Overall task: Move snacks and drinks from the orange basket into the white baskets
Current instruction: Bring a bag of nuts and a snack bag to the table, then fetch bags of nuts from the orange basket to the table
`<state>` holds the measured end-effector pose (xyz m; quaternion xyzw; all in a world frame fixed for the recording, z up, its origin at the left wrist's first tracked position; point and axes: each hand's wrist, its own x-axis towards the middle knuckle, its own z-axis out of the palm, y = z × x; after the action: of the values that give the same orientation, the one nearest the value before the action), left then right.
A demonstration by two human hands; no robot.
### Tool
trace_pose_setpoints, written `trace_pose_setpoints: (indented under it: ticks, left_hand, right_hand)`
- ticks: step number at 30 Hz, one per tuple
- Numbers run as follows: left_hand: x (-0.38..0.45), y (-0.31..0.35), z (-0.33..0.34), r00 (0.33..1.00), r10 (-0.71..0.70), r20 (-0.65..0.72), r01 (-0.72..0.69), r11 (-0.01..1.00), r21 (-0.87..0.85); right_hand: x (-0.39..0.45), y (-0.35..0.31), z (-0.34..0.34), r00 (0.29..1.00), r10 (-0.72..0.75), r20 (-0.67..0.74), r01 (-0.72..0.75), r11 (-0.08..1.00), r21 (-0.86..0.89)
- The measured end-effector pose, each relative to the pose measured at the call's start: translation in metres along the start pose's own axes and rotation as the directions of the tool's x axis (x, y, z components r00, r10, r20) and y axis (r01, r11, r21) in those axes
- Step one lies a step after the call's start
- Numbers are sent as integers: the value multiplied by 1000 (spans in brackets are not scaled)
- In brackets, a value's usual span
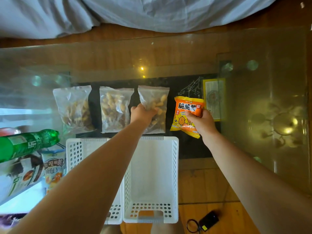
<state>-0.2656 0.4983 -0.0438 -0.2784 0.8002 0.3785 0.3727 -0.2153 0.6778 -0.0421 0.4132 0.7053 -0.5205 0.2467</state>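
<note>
Both arms stretched over the white baskets [175, 166] toward the far row of snacks on the glass table [253, 149]. Left hand [142, 114] curled around the near part of the right nut bag [156, 105], fingers closed on the plastic. Right hand [201, 120] pinching the orange packet [186, 115] by its right edge, thumb on the front.

Judged mid-pick: two snacks gripped, neither yet in a basket. Orange basket not clearly seen; bottle [28, 144] and more packets [54, 168] piled at the left. Next move probably a lift and a pull back toward the near side, then a drop into the right basket, seemingly empty, just below the hands.

Two more nut bags [116, 108] lying just left of the gripped one, edges nearly touching, so a straight lift needed to avoid dragging them. Basket's far rim close under both wrists. Open glass to the right. Table's near edge beside the baskets, with a black device [208, 218] on the floor beyond.
</note>
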Motion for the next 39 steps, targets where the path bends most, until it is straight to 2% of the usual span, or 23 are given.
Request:
trace_pose_setpoints:
  ticks: [3,7,15,21,25,27,30,34,39]
  left_hand:
    - [1,-1,0,999,-44,21,44,999,-3]
    - [0,-3,-1,1000,-22,-17,22,1000,14]
    - [-18,-6,-12,999,-44,-14,42,995,-85]
    - [-59,-3,-27,998,41,-38,-45,992,-120]
    - [-107,-25,-49,998,54,-10,-55,973,-224]
    - [-134,-46,-63,999,-35,6,34,921,-388]
    - [-176,-86,-89,989,-139,59,144,757,-637]
    - [-236,-161,-121,971,-238,7,154,605,-781]
    - [-307,-275,-140,899,-432,-67,125,401,-907]
  right_hand:
    - [1,1,0,1000,11,1,-11,1000,-11]
    - [1,2,-3,1000,6,9,-6,999,-35]
    - [-13,3,-12,1000,19,25,-18,999,-42]
    - [-43,-12,-17,999,17,-31,-18,999,-33]
    - [-83,-28,-6,999,-41,22,42,998,-47]
    - [-108,-33,8,994,-38,99,42,998,-36]
    - [-150,-35,37,981,-27,191,40,997,-61]
    - [-210,-30,84,945,-40,323,96,982,-160]
    - [-289,-12,150,867,-4,499,207,913,-352]
